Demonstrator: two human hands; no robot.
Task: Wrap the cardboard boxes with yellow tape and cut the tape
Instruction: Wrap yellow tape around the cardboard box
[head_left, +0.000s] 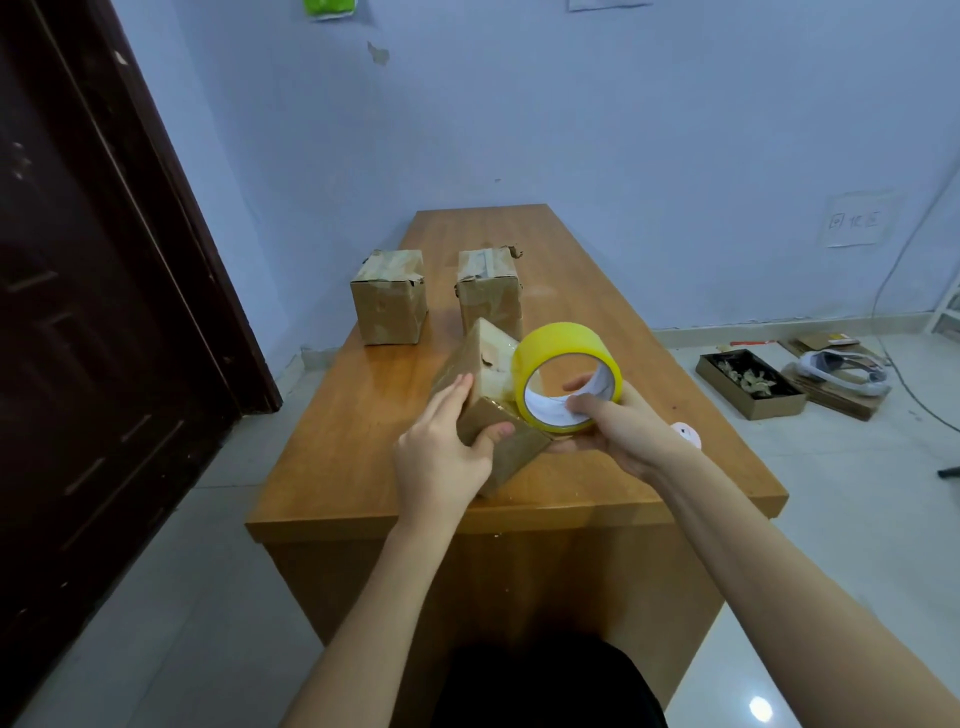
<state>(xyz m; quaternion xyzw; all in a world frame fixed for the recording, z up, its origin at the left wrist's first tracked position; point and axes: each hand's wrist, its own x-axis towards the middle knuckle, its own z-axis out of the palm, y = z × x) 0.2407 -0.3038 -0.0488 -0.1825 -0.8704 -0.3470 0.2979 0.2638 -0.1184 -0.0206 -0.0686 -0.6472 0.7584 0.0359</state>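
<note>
A small cardboard box (485, 374) is tilted up on one corner near the front of the wooden table (332, 457). My left hand (441, 447) grips its near left side, thumb on the near face and fingers on the left face. My right hand (618, 431) holds a yellow tape roll (563, 345) upright against the box's right side, fingers hooked through the core. Two more cardboard boxes stand upright further back, one at the left (389, 296) and one beside it (491, 291).
A small white round object (688, 434) lies on the table behind my right wrist. On the floor at the right sit an open brown tray of scraps (748, 382) and flat cardboard with a white bundle (841, 369). A dark door (93, 312) stands left.
</note>
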